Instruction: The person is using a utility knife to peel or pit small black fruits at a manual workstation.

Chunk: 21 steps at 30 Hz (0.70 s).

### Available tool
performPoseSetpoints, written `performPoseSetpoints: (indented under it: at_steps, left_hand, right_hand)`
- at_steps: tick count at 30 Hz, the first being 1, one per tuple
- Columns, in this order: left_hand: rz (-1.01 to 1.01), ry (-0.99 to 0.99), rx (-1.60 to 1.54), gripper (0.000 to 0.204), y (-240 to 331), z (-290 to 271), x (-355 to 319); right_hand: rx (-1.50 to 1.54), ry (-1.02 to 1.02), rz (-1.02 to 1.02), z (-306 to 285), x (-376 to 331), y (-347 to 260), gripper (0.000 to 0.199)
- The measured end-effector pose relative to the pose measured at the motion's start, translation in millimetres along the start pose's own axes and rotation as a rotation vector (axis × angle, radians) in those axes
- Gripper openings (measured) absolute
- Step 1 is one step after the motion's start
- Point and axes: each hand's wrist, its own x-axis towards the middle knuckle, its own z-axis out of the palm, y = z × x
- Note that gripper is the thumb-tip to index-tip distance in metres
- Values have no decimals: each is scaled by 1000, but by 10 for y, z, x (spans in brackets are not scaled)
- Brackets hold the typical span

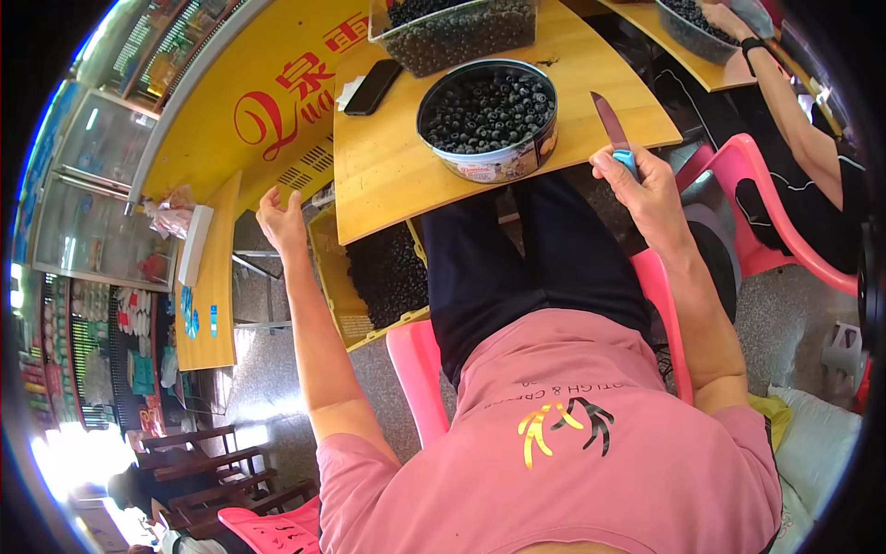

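My right hand (651, 189), raised off the table's right edge, is wrapped round a knife (609, 122). Its blue handle sticks out of my fist and the blade points up and away. To the left, my left hand (281, 224) hovers in the air beside a yellow crate (325, 258), fingers curled in; whatever they hold, if anything, is too small to make out. Dark, round, berry-like pieces (388, 272) lie in the crate. More of them fill a round tub (494, 166) with a printed side, which stands on the wooden table (383, 185) before me.
Behind the tub stands a clear plastic box (461, 44) of similar pieces, with a black phone (374, 88) to its left. At the far right a co-worker's arm (798, 129) reaches toward another tub (692, 37). Pink chairs (771, 198) and a yellow counter (240, 102) flank the table.
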Motion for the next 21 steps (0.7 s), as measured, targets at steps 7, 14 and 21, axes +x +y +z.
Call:
performPoseSetpoints:
  at_steps: [7, 14, 21]
  left_hand:
    - [439, -359, -157, 23, 1150, 484, -150]
    - [686, -1109, -129, 23, 2050, 1186, -358]
    - [702, -1172, 133, 23, 2083, 1446, -412]
  right_hand:
    - [19, -13, 81, -25, -13, -51, 27]
    - [-21, 0, 1, -26, 10, -65, 22]
    - [-19, -16, 20, -85, 17, -65, 23]
